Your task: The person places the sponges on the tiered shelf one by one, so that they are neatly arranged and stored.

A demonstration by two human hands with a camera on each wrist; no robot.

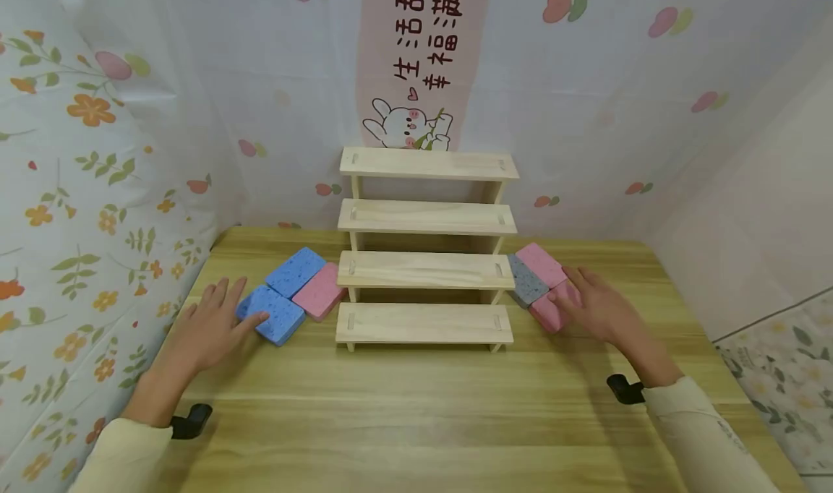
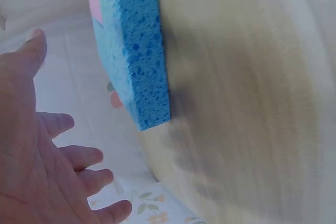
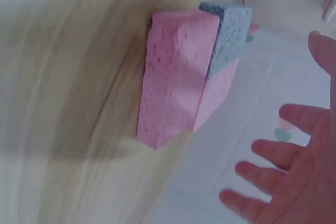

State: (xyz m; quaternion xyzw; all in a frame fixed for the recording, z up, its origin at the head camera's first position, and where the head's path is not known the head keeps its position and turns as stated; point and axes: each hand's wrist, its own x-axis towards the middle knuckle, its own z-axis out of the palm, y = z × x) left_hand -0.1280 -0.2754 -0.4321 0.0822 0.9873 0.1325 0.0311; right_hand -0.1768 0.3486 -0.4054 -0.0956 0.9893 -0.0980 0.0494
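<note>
My left hand is held over the near blue sponge, fingers spread and holding nothing; the left wrist view shows a gap between the palm and that sponge. Behind it lie another blue sponge and a pink sponge, edges together. On the other side, my right hand hovers by the near pink sponge, its fingers apart with nothing between them. A grey sponge and a second pink sponge sit against that one.
A four-step pale wooden rack stands mid-table between the two sponge groups. Wood-grain tabletop spreads in front of it. A printed cloth hangs behind, and a floral cloth borders the left side.
</note>
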